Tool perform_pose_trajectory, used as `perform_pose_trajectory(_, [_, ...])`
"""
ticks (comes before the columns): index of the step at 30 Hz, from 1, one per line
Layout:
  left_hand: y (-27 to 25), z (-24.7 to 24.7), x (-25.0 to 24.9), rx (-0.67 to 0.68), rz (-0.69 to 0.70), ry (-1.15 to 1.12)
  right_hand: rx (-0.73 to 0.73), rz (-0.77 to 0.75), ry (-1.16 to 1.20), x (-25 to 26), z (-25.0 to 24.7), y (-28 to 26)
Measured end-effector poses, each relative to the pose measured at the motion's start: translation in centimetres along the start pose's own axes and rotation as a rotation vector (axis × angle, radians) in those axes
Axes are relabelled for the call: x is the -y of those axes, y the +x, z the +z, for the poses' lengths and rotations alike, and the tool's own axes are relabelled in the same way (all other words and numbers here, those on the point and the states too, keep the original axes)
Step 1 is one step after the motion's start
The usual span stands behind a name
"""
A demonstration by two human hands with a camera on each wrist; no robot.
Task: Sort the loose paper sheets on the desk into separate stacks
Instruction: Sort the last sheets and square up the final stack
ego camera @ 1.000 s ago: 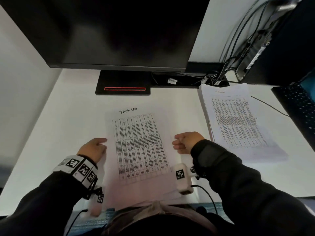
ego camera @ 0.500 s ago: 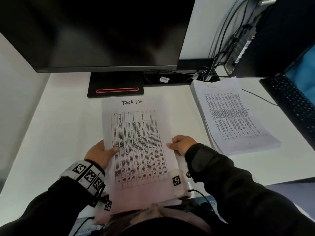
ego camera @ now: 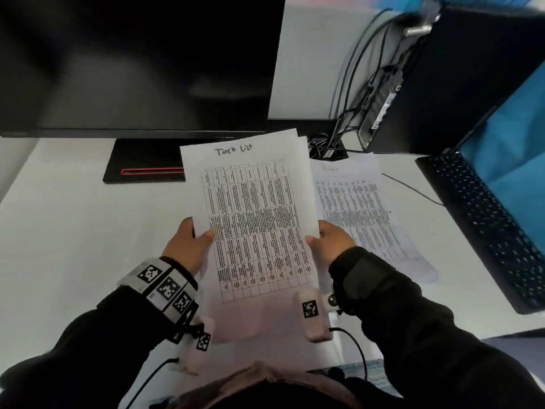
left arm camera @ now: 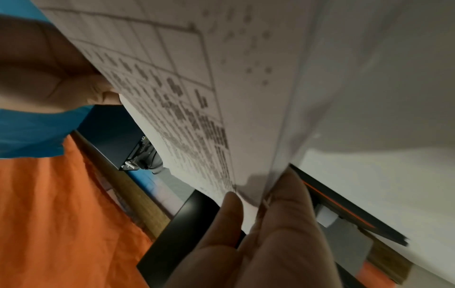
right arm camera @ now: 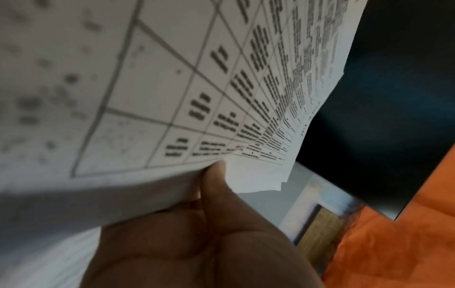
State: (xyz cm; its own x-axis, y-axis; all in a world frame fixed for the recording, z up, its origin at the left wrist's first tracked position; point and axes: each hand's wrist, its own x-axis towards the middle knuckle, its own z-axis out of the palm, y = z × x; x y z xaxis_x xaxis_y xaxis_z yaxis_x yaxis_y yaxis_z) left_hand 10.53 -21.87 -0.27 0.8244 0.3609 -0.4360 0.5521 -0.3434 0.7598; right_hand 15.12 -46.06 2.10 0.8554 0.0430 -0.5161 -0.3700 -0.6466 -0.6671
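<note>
A sheaf of printed sheets headed "Task List" (ego camera: 250,219) is lifted off the white desk (ego camera: 73,231) and tilted up toward me. My left hand (ego camera: 188,246) pinches its left edge, thumb on the printed face. My right hand (ego camera: 330,240) pinches the right edge. The left wrist view shows the sheets (left arm camera: 221,97) edge-on between thumb and fingers (left arm camera: 283,204). In the right wrist view my thumb (right arm camera: 214,181) presses on the sheets (right arm camera: 197,87). A second stack of table-printed sheets (ego camera: 362,214) lies flat on the desk to the right.
A black monitor (ego camera: 132,63) on a red-striped base (ego camera: 141,169) stands behind the held sheets. A black computer box (ego camera: 460,81) with cables (ego camera: 348,125) is at the back right. A laptop keyboard (ego camera: 495,231) lies along the right edge.
Both hands have closed on the "Task List" sheets and raised them from flat on the desk, shifting them slightly right and toward the monitor.
</note>
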Motion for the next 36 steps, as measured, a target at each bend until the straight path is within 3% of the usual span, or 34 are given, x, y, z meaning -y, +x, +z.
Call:
perform_pose_trajectory(8, [0.4, 9.6, -6.7, 0.150, 0.011, 0.167, -0.083, 0.053, -0.023, -4.0, -10.5, 3.8])
perform_pose_trajectory(15, [0.1, 15.7, -8.6, 0.228, 0.024, 0.268, -0.133, 0.063, -0.061, -7.0, -14.6, 6.5])
perform_pose_trajectory(20, [-0.7, 17.6, -8.7, 0.315, 0.011, 0.510, -0.101, 0.181, -0.349, -8.6, -15.4, 8.4])
perform_pose_trajectory(24, [-0.3, 17.6, -8.9, 0.293, -0.038, 0.528, -0.100, 0.275, -0.511, -8.2, -16.7, 9.0])
perform_pose_trajectory(30, [0.6, 18.4, -9.6, 0.361, -0.028, 0.366, -0.046, 0.284, -0.354, -8.2, -17.5, 10.6])
perform_pose_trajectory(36, [0.0, 18.8, -9.7, 0.284, -0.048, 0.255, -0.027, 0.333, -0.078, -9.4, -17.7, 11.0])
